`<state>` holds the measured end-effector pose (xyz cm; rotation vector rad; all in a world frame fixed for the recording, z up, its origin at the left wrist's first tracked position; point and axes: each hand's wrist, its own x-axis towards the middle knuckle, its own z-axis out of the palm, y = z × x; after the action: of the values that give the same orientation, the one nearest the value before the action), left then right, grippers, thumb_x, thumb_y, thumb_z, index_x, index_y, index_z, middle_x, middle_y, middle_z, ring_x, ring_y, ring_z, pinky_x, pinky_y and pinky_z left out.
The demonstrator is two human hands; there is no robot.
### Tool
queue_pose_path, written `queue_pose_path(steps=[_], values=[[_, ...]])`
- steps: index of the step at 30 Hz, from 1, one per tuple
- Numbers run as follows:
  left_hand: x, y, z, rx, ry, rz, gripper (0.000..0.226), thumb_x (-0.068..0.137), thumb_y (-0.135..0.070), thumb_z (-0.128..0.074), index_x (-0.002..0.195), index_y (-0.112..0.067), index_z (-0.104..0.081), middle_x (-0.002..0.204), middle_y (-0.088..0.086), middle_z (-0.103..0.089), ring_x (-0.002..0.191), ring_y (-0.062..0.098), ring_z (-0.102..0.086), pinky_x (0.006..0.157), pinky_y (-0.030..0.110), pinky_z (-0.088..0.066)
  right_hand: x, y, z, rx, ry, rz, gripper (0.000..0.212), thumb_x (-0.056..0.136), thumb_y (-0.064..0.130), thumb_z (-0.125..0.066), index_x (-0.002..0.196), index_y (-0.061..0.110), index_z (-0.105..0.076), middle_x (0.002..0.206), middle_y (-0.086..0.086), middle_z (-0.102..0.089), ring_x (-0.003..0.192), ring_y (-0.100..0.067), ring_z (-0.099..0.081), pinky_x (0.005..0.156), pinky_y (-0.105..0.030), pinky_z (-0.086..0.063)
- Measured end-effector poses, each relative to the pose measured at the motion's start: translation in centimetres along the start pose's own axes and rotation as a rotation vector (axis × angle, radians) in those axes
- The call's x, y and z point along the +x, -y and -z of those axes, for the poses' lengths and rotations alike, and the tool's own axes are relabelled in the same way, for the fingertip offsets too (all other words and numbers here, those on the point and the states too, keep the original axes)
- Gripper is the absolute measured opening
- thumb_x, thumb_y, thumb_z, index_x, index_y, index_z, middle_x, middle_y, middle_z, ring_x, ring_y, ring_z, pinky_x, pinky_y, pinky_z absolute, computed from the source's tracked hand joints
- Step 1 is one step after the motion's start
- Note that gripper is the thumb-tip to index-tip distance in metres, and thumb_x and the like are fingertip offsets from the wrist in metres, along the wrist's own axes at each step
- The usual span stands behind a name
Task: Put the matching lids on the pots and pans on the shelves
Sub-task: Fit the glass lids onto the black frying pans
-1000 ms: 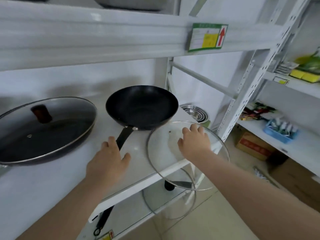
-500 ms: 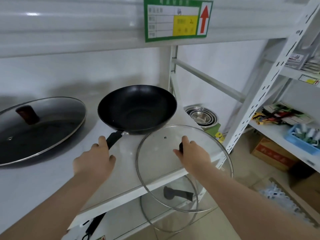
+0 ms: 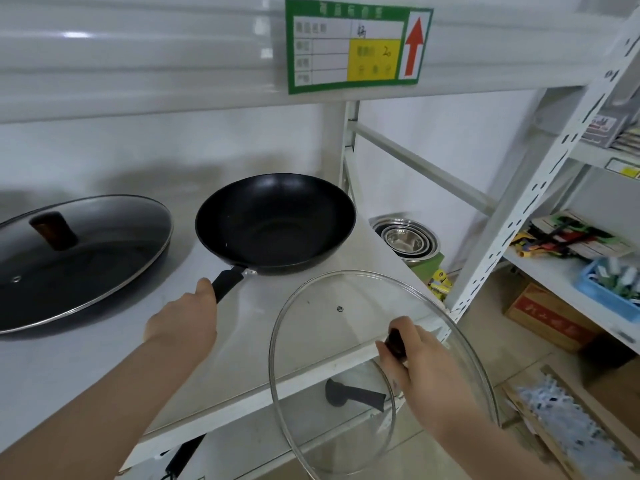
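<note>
**Glass lid held in front of the open wok**

The right hand (image 3: 420,365) is closed around the dark knob (image 3: 394,342) of a clear glass lid (image 3: 332,341), which it holds in the air at the front edge of the white shelf (image 3: 86,368), tilted toward the camera. The lid hangs just in front of the black wok (image 3: 277,223) and does not touch it. The wok sits uncovered on the shelf, its black handle (image 3: 227,282) pointing forward, and the left hand (image 3: 181,323) is wrapped around that handle (how tightly the fingers close is hard to tell from behind). To the left, well apart from the wok, a wide dark pan (image 3: 79,271) already wears its own glass lid with a brown knob (image 3: 53,230). Through the held lid a second glass lid (image 3: 346,441) shows on the shelf below. A stack of steel bowls (image 3: 405,237) stands to the right behind the shelf, and a green label (image 3: 356,45) with a red arrow hangs on the shelf above
</note>
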<state>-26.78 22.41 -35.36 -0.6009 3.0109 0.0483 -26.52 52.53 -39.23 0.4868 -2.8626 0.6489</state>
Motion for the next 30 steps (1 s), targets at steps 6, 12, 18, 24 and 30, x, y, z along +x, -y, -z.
queue_pose_path(steps=[6, 12, 18, 24, 30], values=[[0.0, 0.0, 0.4, -0.016, 0.011, 0.004, 0.022, 0.086, -0.001, -0.042, 0.098, -0.013, -0.029, 0.070, 0.002, -0.041, 0.072, 0.025, -0.053, 0.062, 0.034, -0.043, 1.4, 2.2, 2.4, 0.021, -0.102, 0.146, 0.016, 0.090, 0.038, -0.051, 0.092, 0.023, -0.045, 0.077, 0.005, -0.054, 0.070, -0.018, -0.050, 0.059, -0.028, -0.044], [-0.3, -0.1, 0.5, -0.059, 0.035, 0.005, 0.031, 0.089, -0.008, -0.047, 0.118, -0.013, -0.039, 0.084, 0.002, -0.050, 0.078, 0.022, -0.054, 0.067, 0.033, -0.044, 4.8, 5.4, 3.5, 0.048, -0.142, 0.260, 0.027, 0.090, 0.042, -0.046, 0.098, 0.017, -0.049, 0.080, 0.001, -0.055, 0.073, -0.022, -0.052, 0.065, -0.037, -0.049], [-0.3, 0.2, 0.3, -0.067, 0.050, 0.019, 0.038, 0.096, -0.016, -0.040, 0.133, -0.015, -0.034, 0.116, 0.004, -0.060, 0.106, 0.024, -0.062, 0.080, 0.031, -0.046, 12.2, 8.6, 2.0, 0.160, -0.160, 0.180, 0.030, 0.093, 0.039, -0.053, 0.106, 0.012, -0.048, 0.091, -0.007, -0.062, 0.082, -0.026, -0.060, 0.068, -0.034, -0.048], [0.0, 0.3, -0.1, -0.117, 0.063, 0.038, 0.046, 0.091, -0.007, -0.041, 0.135, -0.017, -0.032, 0.104, 0.002, -0.062, 0.096, 0.023, -0.063, 0.078, 0.032, -0.048, 18.3, 10.6, -0.8, 0.071, -0.126, 0.087, 0.038, 0.094, 0.042, -0.052, 0.112, 0.008, -0.048, 0.107, -0.013, -0.063, 0.103, -0.031, -0.058, 0.083, -0.038, -0.050], [0.0, 0.4, -0.2, -0.178, 0.048, 0.031, 0.034, 0.088, -0.003, -0.044, 0.119, -0.016, -0.036, 0.086, -0.001, -0.051, 0.078, 0.022, -0.057, 0.068, 0.030, -0.044, 22.0, 11.5, -3.7, -0.026, -0.086, -0.002, 0.044, 0.094, 0.043, -0.050, 0.118, 0.007, -0.044, 0.114, -0.016, -0.060, 0.108, -0.033, -0.055, 0.088, -0.042, -0.048]])
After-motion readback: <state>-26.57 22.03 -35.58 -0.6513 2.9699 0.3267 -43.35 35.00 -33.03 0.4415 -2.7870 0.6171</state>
